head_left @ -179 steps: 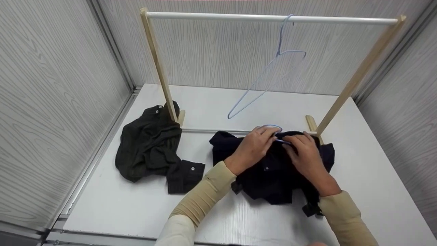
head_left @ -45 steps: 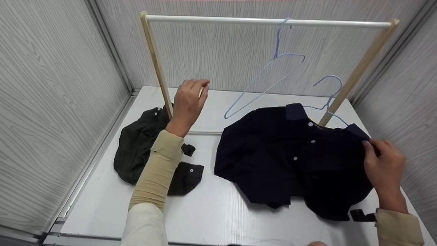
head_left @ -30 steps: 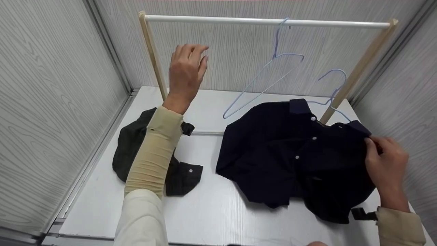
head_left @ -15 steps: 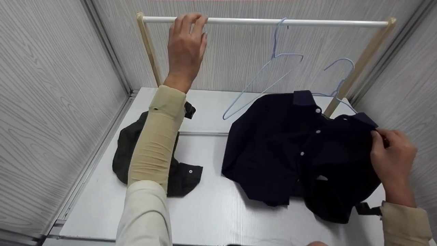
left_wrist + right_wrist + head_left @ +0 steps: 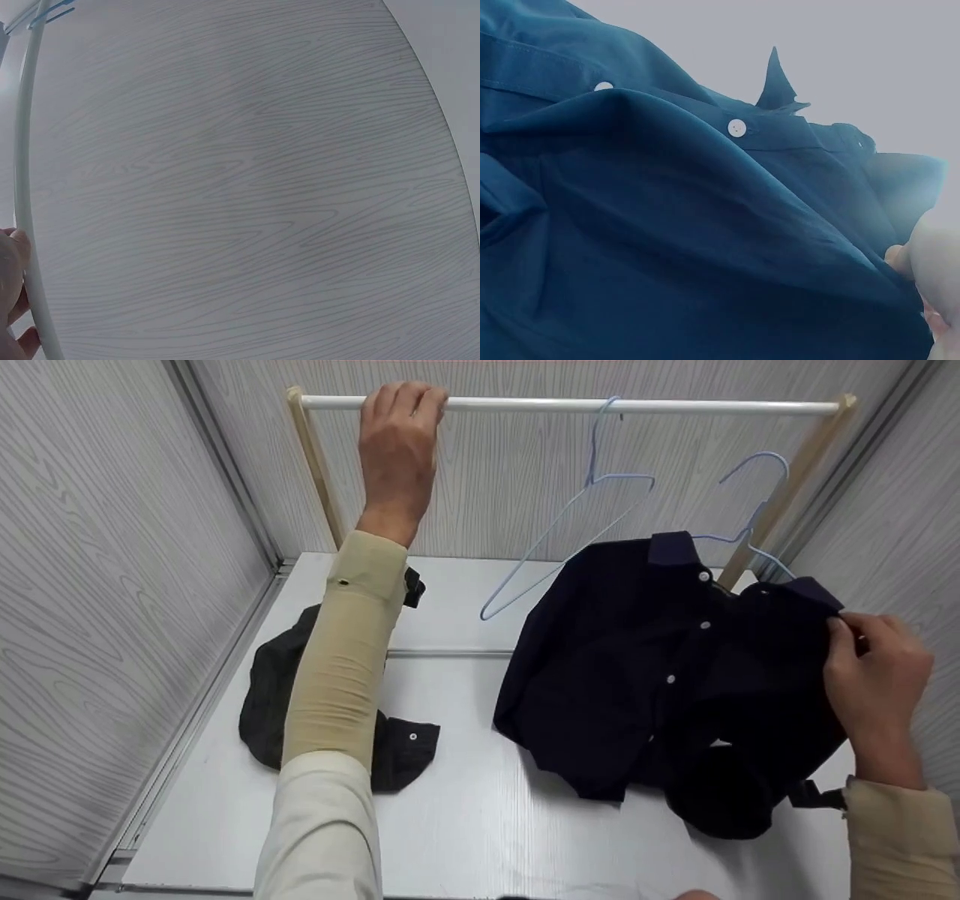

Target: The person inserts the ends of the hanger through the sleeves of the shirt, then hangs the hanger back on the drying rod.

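Observation:
My left hand (image 5: 397, 450) is up at the rack's white top rod (image 5: 525, 405), toward its left end. The left wrist view shows its fingers (image 5: 21, 244) curled round the rod. At the right, my right hand (image 5: 881, 675) pinches the shoulder of a dark navy button-up shirt (image 5: 600, 660). A blue wire hanger (image 5: 780, 469) sits inside this shirt, its hook standing up from the collar; the shirt hides most of its frame. White buttons run down the shirt front, also seen in the right wrist view. The shirt is raised in front of the rack's right post.
A second blue hanger (image 5: 536, 540) hangs bare from the rod, right of the middle, its lower part overlapped by the navy shirt. A dark green shirt (image 5: 266, 697) lies crumpled on the white table (image 5: 450, 840) at the left, partly behind my left sleeve. Grey wood-grain walls surround the table.
The navy shirt, bunched on the table at first, has spread out on its hanger and risen rightward in my right hand. My left hand left the shirt and went up to the rod.

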A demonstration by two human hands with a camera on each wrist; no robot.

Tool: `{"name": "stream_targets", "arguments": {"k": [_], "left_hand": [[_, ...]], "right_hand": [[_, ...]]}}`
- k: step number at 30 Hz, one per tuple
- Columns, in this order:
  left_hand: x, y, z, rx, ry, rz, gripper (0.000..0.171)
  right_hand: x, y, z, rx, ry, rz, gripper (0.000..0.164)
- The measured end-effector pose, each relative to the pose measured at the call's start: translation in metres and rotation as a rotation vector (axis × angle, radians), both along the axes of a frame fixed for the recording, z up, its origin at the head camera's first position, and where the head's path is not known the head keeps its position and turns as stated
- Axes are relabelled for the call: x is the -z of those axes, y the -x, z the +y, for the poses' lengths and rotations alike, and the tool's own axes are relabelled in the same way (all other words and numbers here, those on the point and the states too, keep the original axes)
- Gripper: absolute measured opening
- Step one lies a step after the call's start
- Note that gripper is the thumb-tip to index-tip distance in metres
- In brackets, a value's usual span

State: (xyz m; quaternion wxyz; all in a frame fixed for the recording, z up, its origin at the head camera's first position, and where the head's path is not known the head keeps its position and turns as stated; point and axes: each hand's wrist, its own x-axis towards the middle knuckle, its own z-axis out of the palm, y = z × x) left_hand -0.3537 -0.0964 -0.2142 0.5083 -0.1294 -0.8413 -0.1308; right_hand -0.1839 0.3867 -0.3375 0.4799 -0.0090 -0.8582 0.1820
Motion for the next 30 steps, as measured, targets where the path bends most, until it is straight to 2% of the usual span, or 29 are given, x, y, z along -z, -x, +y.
{"name": "stream_targets", "arguments": {"k": [4, 11, 15, 21, 25, 30], "left_hand": [[-0.001, 0.001, 0.000, -0.002, -0.035, -0.015, 0.046], [-0.003, 0.003, 0.000, -0.019, -0.040, -0.020, 0.041], [-0.003, 0.003, 0.001, -0.005, -0.061, -0.030, 0.038], [-0.002, 0.002, 0.003, 0.019, -0.089, -0.027, 0.036], [-0.003, 0.002, 0.004, 0.019, -0.092, -0.012, 0.036], [-0.002, 0.003, 0.005, 0.024, -0.093, -0.016, 0.037]], "right_hand": [[-0.008, 0.002, -0.001, 0.011, -0.008, -0.015, 0.029], [-0.023, 0.006, -0.001, 0.048, -0.004, -0.028, 0.033], [-0.030, 0.008, -0.002, 0.068, 0.011, -0.023, 0.031], [-0.039, 0.009, 0.000, 0.089, 0.059, -0.071, 0.034], [-0.049, 0.009, -0.001, 0.127, 0.135, -0.128, 0.036], [-0.064, 0.007, -0.005, 0.210, 0.190, -0.286, 0.043]]}}
